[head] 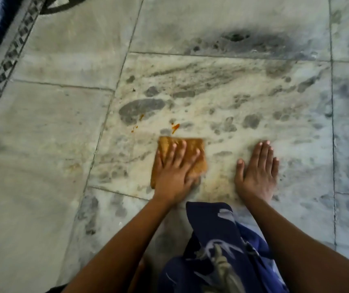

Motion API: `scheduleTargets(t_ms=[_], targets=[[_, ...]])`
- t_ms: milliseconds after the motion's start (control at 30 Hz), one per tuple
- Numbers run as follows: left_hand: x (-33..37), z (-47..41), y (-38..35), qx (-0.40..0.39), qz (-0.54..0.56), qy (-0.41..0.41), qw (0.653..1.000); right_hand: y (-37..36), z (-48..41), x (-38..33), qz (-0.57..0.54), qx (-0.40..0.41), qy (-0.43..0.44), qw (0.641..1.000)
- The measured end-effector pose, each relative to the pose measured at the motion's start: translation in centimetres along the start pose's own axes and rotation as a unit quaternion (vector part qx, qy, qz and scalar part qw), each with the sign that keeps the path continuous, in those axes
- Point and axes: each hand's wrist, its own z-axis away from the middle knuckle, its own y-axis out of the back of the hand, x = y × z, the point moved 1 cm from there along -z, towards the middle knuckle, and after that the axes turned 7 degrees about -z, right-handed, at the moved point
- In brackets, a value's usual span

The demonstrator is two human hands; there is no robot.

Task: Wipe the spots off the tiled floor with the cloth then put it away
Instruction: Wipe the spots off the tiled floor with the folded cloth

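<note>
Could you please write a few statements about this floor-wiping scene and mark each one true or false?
1. The left hand presses flat on the cloth. True.
2. The right hand holds a second cloth. False: it rests flat on the bare tiled floor.
3. The orange spots are already wiped away. False: they lie just beyond the cloth's far edge.
4. The cloth lies spread on the floor. True.

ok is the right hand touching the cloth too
Apart. The head view shows the right hand flat on the tiled floor, with bare tile between it and the cloth. Only the left hand presses on the cloth.
</note>
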Motion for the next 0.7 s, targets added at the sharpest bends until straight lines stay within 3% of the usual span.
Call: scheduleTargets(t_ms=[67, 133, 267, 367, 433, 567, 700], targets=[[0.3, 2.4, -0.8, 0.017, -0.018, -0.077, 0.997, -0.1, 0.0, 0.0, 0.002, 0.003, 0.002, 1.0], [-1.6, 4.0, -1.8, 0.028, -0.03, -0.1, 0.994, -0.2, -0.1, 0.1, -0.005, 0.004, 0.003, 1.0], [-6.1, 2.7, -1.5, 0.027, 0.03, 0.02, 0.999, -0.2, 0.2, 0.1, -0.002, 0.013, 0.003, 1.0], [-5.4, -0.4, -0.6, 0.029, 0.013, 0.096, 0.995, -0.3, 0.0, 0.0, 0.005, 0.013, 0.009, 1.0], [-3.6, -0.5, -0.7, 0.024, 0.02, 0.097, 0.995, -0.2, 0.1, 0.0, 0.007, 0.008, 0.009, 1.0], [-2.5, 4.4, -2.5, 0.048, 0.052, 0.01, 0.997, 0.3, -0.2, -0.9, 0.022, -0.005, 0.046, 0.999], [-8.6, 6.2, -3.2, 0.068, 0.057, 0.08, 0.993, -0.2, -2.1, -4.4, 0.023, -0.024, 0.123, 0.992]])
